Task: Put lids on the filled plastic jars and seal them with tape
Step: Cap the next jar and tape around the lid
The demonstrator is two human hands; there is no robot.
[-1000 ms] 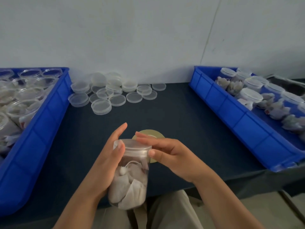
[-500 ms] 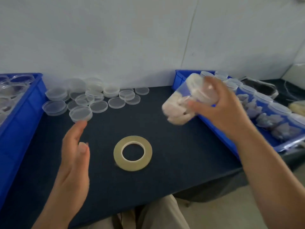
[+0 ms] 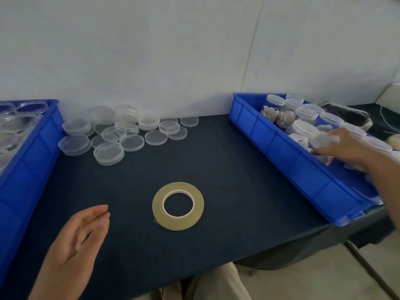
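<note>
My right hand (image 3: 350, 148) reaches into the blue bin on the right (image 3: 281, 148) and holds a lidded, filled jar (image 3: 322, 139) between fingers and thumb, low among several other lidded jars (image 3: 305, 128); this part is blurred. My left hand (image 3: 73, 245) hovers open over the dark table at the lower left and holds nothing. A roll of yellowish tape (image 3: 158, 207) lies flat in the middle of the table, to the right of my left hand. Loose clear lids (image 3: 132, 142) are piled at the back of the table.
A second blue bin (image 3: 32, 159) at the left holds several open jars (image 3: 19, 124) without lids. A white wall runs behind the table. The front table edge is close to my lap. Dark items and a cable (image 3: 385, 118) lie beyond the right bin.
My right hand carried the lidded jar away from the table's middle and down into the right bin. My left hand let go of the jar and stays open at the lower left.
</note>
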